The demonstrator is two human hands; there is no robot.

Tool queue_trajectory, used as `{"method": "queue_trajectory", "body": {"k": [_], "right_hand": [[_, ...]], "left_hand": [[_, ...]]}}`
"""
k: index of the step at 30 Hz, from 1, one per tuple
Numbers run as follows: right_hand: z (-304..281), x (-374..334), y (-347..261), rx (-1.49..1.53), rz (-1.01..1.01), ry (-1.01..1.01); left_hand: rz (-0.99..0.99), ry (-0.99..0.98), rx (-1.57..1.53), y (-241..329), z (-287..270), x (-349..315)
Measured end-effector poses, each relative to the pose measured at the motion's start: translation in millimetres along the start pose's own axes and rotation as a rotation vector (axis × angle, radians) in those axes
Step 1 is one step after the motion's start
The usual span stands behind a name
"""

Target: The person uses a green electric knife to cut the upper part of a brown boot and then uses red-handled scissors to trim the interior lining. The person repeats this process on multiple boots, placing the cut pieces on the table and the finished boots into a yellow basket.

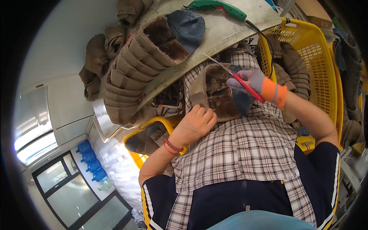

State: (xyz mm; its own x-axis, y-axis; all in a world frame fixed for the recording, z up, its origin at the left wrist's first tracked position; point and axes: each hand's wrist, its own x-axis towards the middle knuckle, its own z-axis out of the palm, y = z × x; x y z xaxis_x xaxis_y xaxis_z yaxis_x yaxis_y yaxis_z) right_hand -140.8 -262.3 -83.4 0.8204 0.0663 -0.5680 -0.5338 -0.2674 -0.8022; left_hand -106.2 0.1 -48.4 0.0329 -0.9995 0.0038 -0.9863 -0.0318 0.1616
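Note:
A fur-lined shoe upper (223, 106), brown with a dark blue end piece, rests on my lap over a checked apron (230, 153). My bare left hand (194, 123) has its fingers closed on the near left edge of this upper. My right hand (260, 85), in a grey and orange glove, grips red-handled scissors (247, 88). Their blades point up and left, above the far part of the upper. Whether the blades are apart is hard to make out.
A long nested stack of similar uppers (132, 67) lies along the worktable (222, 40). Also there is a green corded power cutter (218, 5). A yellow basket (320, 50) with more uppers stands at my right, its cord-side rim near my glove. Another yellow basket (132, 140) is at left.

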Motion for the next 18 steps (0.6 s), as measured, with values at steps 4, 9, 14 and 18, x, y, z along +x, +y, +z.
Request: {"method": "queue_trajectory", "body": {"k": [4,9,14,18], "right_hand": [[47,2,-16,-0.116,-0.458,0.249],[58,0,-40,0.034,-0.392,0.355],[40,31,-73,0.218,-0.784,0.553],[28,113,-98,0.254,-0.915,0.598]], "left_hand": [[0.167,0.030,0.081,13,-2,30],[0.279,0.207,0.069,6,-10,42],[-0.179,0.877,0.253,-87,-82,14],[-0.790,0.602,0.642,-227,-93,-44]]}}
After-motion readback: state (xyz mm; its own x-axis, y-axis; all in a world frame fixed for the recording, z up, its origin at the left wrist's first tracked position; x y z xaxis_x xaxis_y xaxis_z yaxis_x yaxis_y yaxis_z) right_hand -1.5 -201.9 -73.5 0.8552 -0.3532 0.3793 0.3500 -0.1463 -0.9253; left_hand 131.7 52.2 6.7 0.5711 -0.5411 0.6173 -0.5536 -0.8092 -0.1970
